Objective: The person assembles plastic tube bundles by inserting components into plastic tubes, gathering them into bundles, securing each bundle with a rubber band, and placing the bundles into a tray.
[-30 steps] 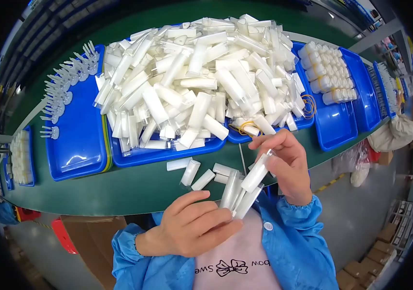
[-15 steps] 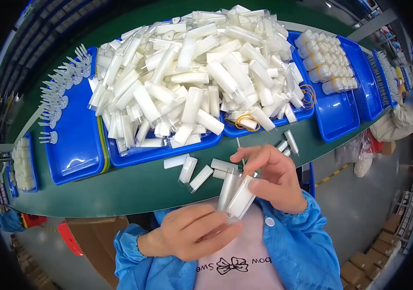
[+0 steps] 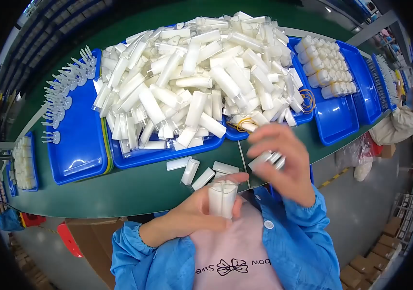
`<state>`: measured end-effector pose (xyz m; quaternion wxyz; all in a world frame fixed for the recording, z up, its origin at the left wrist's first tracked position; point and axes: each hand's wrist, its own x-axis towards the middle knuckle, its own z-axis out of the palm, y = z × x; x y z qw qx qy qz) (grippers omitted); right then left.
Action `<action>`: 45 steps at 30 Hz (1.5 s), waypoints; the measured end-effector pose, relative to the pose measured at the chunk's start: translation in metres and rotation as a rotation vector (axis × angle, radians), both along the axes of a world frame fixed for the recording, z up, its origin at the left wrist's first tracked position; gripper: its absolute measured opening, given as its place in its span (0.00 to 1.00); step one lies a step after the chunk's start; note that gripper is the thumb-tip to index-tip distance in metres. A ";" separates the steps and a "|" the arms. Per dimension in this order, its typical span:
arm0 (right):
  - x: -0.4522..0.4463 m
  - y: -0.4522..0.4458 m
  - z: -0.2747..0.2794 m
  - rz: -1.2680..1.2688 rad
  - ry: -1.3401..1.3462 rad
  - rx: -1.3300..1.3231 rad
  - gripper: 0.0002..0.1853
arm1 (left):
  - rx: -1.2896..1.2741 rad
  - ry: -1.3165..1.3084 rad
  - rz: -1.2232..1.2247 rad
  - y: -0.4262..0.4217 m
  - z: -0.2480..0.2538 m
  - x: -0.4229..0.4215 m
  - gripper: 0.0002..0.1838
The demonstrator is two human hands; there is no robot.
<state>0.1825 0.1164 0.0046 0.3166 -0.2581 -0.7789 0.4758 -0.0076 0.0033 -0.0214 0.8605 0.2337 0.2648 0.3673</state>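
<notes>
My left hand (image 3: 199,210) is wrapped round a small bundle of white tubes (image 3: 222,199) in clear sleeves, held upright in front of the chest. Off to its right and higher, my right hand (image 3: 284,162) is curled round a couple of loose white tubes (image 3: 264,159), its fingers somewhat blurred. Several more loose tubes (image 3: 202,179) lie on the green table just beyond my left hand. A big heap of the same tubes (image 3: 192,82) rises over the blue trays behind.
Yellow rubber bands (image 3: 308,101) lie at the heap's right edge. At left, a blue tray (image 3: 78,140) carries clear pronged pieces (image 3: 61,96). Banded white bundles (image 3: 325,67) fill part of a right-hand tray (image 3: 337,123). A person (image 3: 399,121) is at far right.
Both hands were together at the tubes. Now my left hand alone grips the bundle, turned upright, while my right hand has moved away and taken the loose tubes on the right.
</notes>
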 end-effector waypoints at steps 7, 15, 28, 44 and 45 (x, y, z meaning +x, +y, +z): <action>-0.012 0.028 -0.031 -0.429 -0.584 0.773 0.07 | -0.021 -0.079 0.273 -0.010 -0.006 -0.008 0.18; -0.010 0.030 -0.031 -0.342 -0.594 0.668 0.07 | 0.038 0.038 0.406 -0.013 -0.005 -0.012 0.19; -0.005 0.026 -0.034 -0.379 -0.604 0.624 0.12 | 0.029 0.001 0.411 -0.013 -0.006 -0.011 0.20; -0.004 0.023 -0.032 -0.363 -0.575 0.448 0.13 | 0.020 -0.032 0.444 -0.013 -0.007 -0.010 0.20; -0.003 0.022 -0.031 -0.365 -0.575 0.448 0.13 | 0.021 -0.031 0.443 -0.013 -0.007 -0.010 0.20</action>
